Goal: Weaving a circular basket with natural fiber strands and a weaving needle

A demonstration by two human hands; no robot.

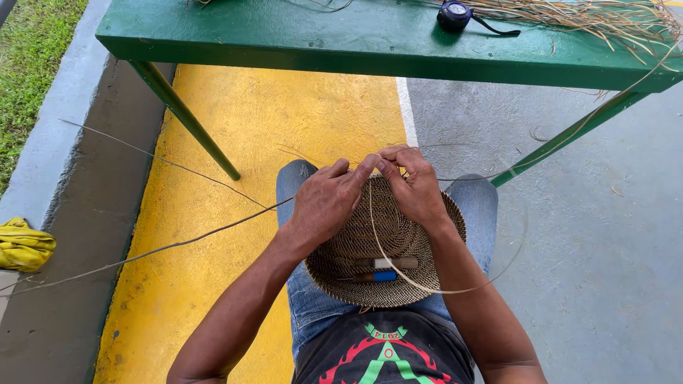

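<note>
My left hand (326,203) curls knuckles-up over the far rim of the woven basket (384,249) on my lap, fingers pinched shut on the rim. The basket's mouth tips toward me. My right hand (413,186) pinches a thin fibre strand (398,274) at that rim; the strand loops down toward me, then curves right.

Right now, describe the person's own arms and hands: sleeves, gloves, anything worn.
Both forearms are bare to the bottom of the picture, with no sleeves showing. The left hand and right hand are ungloved; no rings, watch or bracelets are visible. Below them are a black printed T-shirt and blue jeans.
</note>
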